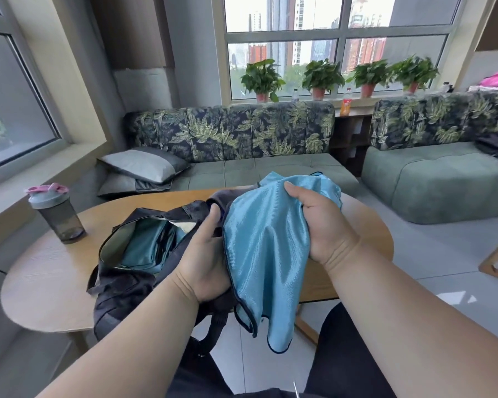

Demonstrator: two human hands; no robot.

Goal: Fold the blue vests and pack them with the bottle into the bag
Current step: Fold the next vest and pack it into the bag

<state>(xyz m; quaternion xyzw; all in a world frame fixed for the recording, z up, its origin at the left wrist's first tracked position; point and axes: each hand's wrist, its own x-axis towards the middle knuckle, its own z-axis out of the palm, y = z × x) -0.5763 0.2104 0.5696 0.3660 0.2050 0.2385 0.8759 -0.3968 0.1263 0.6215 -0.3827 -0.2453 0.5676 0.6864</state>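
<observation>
table (41,285) of round light wood is seen carrying the dark bag (121,285) at its near edge, mouth open, with blue fabric already lodged inside. blue vest (259,254) is held bunched above the near rim, just beside the bag, its hem hanging below the table edge. right hand (322,222) is clenched on the vest's upper part. left hand (204,254) is curled round the bag's rim. bottle (56,214), pink-lidded, is noted upright at the far left, well apart from the bag.
</observation>
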